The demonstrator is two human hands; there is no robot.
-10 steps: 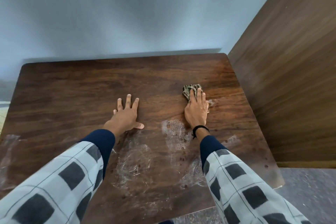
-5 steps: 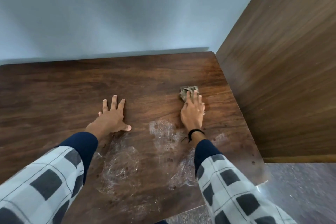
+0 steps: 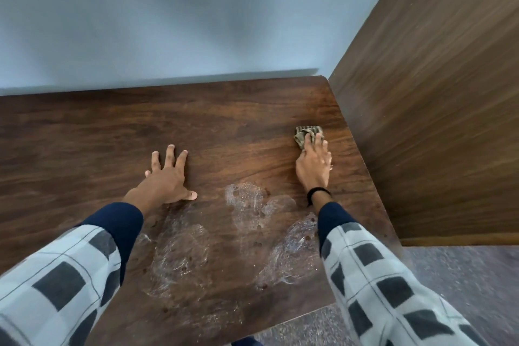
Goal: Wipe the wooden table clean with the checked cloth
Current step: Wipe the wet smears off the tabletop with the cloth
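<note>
Sliding rightward since a second ago, the checked cloth (image 3: 304,133) now lies near the right edge of the bench (image 3: 84,135), toward its far right corner; the left hand (image 3: 168,180) has not shifted. It lies flat mid-bench, fingers spread wide, holding nothing. Nearer the front edge, soapy smears (image 3: 182,250) sit unwiped. The right hand (image 3: 313,166) presses the cloth down under straight fingers. Wiping is underway, I'd say, with the far part looking dry. Next the cloth wants drawing back through the suds with firm pressure. No label or writing can be read anywhere.
</note>
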